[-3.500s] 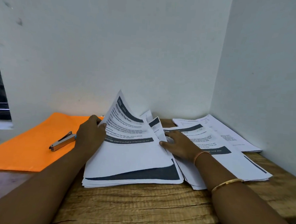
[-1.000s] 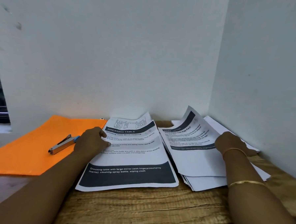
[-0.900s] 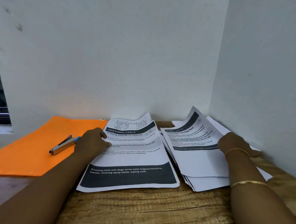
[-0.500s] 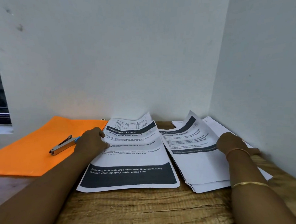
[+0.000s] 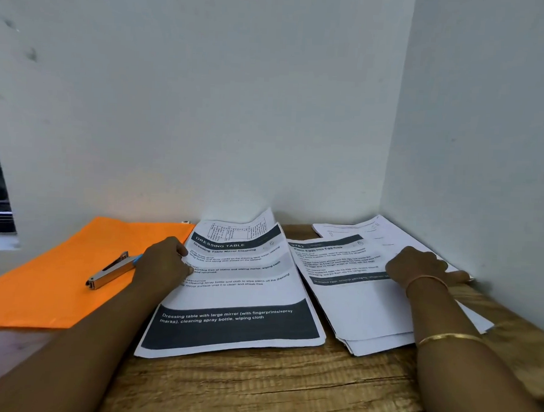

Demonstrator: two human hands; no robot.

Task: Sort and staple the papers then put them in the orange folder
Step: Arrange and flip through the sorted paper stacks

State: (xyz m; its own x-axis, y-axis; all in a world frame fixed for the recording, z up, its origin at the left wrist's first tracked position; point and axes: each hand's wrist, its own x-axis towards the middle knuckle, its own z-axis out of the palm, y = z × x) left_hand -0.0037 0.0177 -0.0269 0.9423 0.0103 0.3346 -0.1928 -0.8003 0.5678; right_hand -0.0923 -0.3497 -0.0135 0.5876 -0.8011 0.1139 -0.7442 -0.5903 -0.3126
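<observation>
Lying side by side on the rough wooden table [image 5: 270, 388] are two white paper stacks; the left stack [image 5: 237, 298] shows dark printed bands; the right stack [image 5: 353, 307] is slightly fanned, near the right wall; the left hand [image 5: 163, 263] rests curled on the left stack's edge, grip unclear; the right hand [image 5: 418, 267] presses flat on the right stack; the orange folder [image 5: 39, 288] lies left, carrying a metal stapler [image 5: 109, 271].

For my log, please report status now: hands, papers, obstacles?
Left hand at edge of Dressing Table pile. Right hand flat on egg-rack pile. Stapler lies on orange folder, in its way.
</observation>
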